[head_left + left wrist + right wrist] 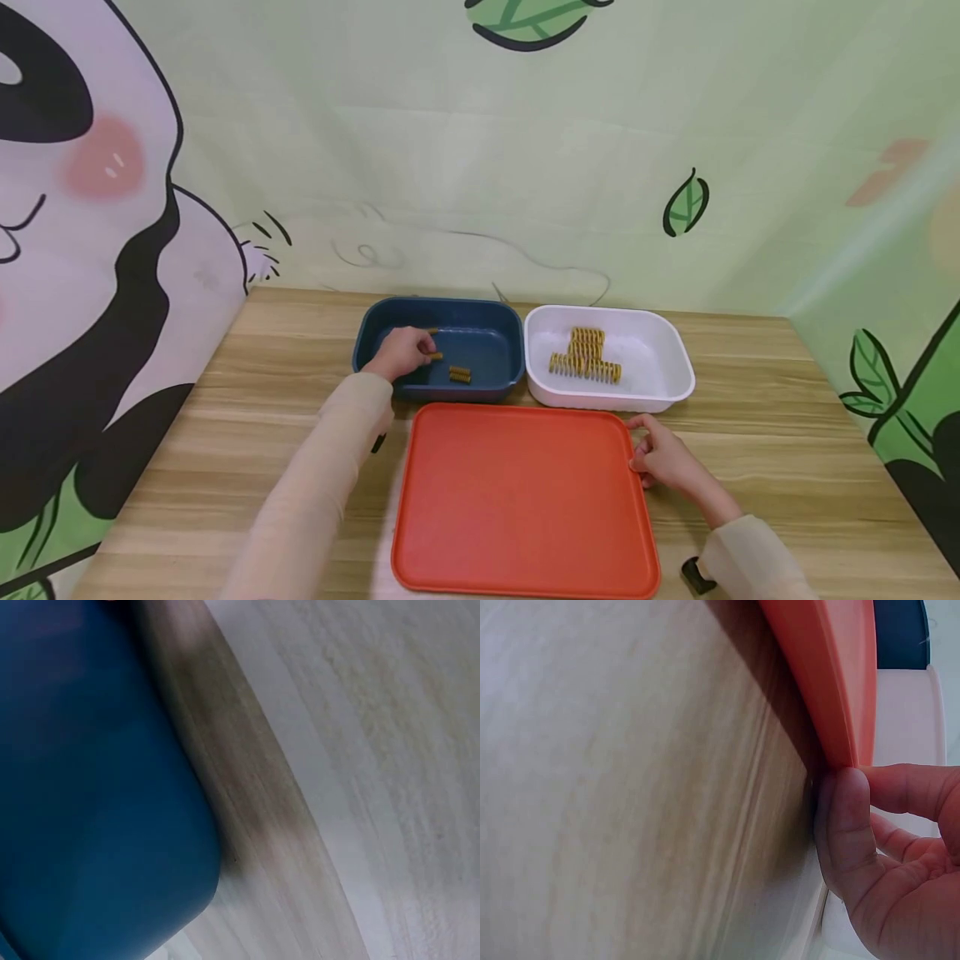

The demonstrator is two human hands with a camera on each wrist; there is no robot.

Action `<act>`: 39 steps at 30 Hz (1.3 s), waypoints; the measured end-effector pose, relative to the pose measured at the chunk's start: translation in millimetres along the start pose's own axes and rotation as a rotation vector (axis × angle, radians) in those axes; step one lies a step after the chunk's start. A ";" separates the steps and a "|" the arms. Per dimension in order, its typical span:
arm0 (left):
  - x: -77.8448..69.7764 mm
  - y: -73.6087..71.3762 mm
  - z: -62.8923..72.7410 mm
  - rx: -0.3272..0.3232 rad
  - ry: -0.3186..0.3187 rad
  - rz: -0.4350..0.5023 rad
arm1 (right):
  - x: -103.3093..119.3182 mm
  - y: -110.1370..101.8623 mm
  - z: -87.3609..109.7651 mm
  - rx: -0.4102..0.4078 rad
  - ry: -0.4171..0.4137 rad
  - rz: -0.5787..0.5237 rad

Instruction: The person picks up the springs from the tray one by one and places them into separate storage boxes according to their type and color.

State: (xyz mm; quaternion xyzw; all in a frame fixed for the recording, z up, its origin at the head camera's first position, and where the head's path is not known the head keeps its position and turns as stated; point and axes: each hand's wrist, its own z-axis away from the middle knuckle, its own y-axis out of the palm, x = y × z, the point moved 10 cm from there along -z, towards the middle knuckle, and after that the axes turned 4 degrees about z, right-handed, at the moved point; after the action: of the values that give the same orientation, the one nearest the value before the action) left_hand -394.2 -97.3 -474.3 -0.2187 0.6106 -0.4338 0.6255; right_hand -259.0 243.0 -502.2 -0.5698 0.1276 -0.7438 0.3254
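My left hand point(403, 352) reaches over the left rim into the dark blue bin point(487, 343), its fingertips pinching a small gold coil spring point(436, 356). Close by the fingers lies another gold spring point(431, 331), partly covered by the hand. A third short spring point(460, 374) rests on the bin floor nearer the front. The left wrist view holds mostly the bin's outer wall point(97, 795), with the hand out of sight. My right hand point(666, 454) pinches the right rim of an orange-red tray point(525, 500) between thumb and fingers, near its far corner point(847, 742).
A white bin point(652, 358) stands right beside the blue one, with several gold springs point(585, 367) in a small pile. Both bins sit behind the tray on a wood-grain table point(787, 433). A printed cloth backdrop point(420, 167) rises at the table's far edge.
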 end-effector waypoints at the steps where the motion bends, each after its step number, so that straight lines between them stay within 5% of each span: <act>1: 1.1 0.4 0.1 0.002 -0.004 -0.002 | 0.1 0.1 0.1 0.001 -0.001 0.002; 15: 9.3 4.0 3.0 0.012 -0.024 -0.011 | 1.9 0.8 0.9 0.011 -0.009 -0.002; 29: -3.1 -11.9 7.2 -0.018 0.032 -0.012 | 1.2 -0.5 0.4 -0.002 -0.011 0.002; 35: -7.8 -36.0 12.5 -0.137 0.075 -0.016 | 6.1 -5.8 1.7 -0.035 -0.028 0.091; 39: -4.4 -60.7 17.5 -0.293 0.100 -0.014 | 26.2 -27.2 6.4 -0.176 -0.124 0.238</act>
State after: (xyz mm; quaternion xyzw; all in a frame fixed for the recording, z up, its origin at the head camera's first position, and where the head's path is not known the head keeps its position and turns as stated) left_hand -393.7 -130.4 -420.3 -0.2902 0.6961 -0.3547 0.5526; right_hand -265.9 248.3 -464.8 -0.6217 0.2387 -0.6492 0.3675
